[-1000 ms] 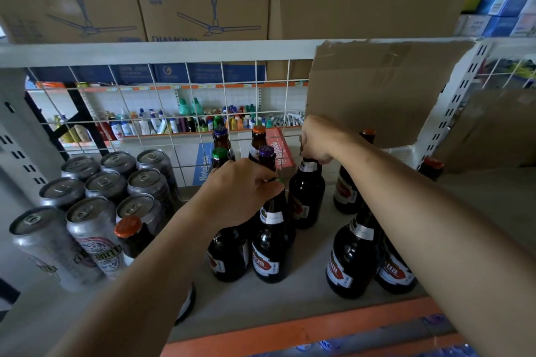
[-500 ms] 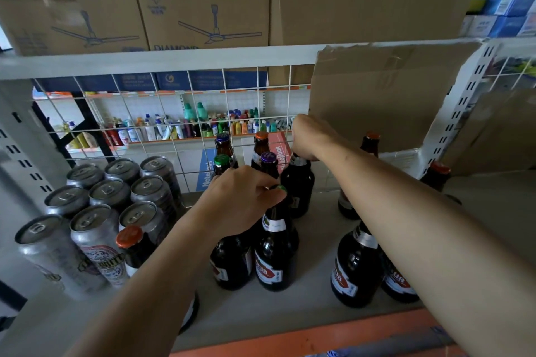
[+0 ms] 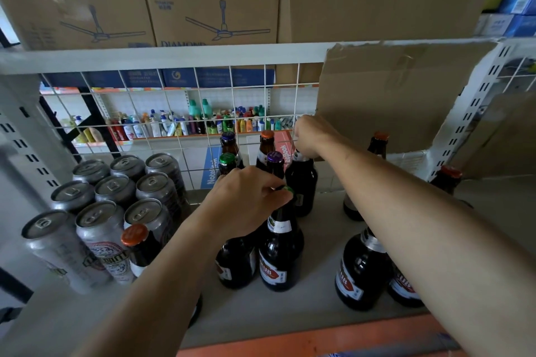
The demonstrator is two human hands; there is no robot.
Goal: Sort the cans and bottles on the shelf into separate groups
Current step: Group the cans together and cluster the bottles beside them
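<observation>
Several silver cans (image 3: 116,200) stand grouped at the left of the grey shelf (image 3: 319,240). Dark brown bottles cluster in the middle. My left hand (image 3: 246,200) grips the green-capped neck of a front bottle (image 3: 280,255). My right hand (image 3: 311,136) reaches further back and grips the top of another dark bottle (image 3: 301,185) near the wire grid. An orange-capped bottle (image 3: 139,249) stands among the cans. More bottles (image 3: 362,269) stand at the right under my right forearm.
A white wire grid (image 3: 174,113) backs the shelf. A brown cardboard sheet (image 3: 391,95) leans at the back right. Fan cartons (image 3: 211,0) sit on the shelf above. An orange strip (image 3: 290,342) edges the shelf front.
My right hand has moved its bottle back and left toward the wire grid, beside the middle cluster. My left hand stays on the green-capped bottle.
</observation>
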